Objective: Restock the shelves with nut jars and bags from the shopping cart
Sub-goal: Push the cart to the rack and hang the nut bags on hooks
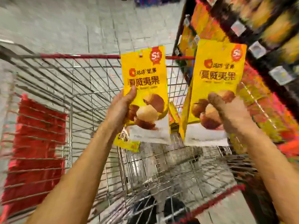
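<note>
From my station I see the left hand (120, 109) clasping the left nut bag (145, 88) by its left edge, thumb across the front. The right hand (229, 113) grips the right nut bag (215, 81) low on its face. Both bags are upright above the shopping cart (77, 56) (the picture is badly smeared), beside the shelves (267, 50).

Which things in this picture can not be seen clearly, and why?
Shelf goods, head view: smeared by motion blur, kind unclear.
Price tags, head view: too blurred to read.
Fingers of left hand and right hand, head view: hidden behind left bag and right bag; only thumbs show.
Stock in cart, head view: mostly hidden behind the held bags.
</note>
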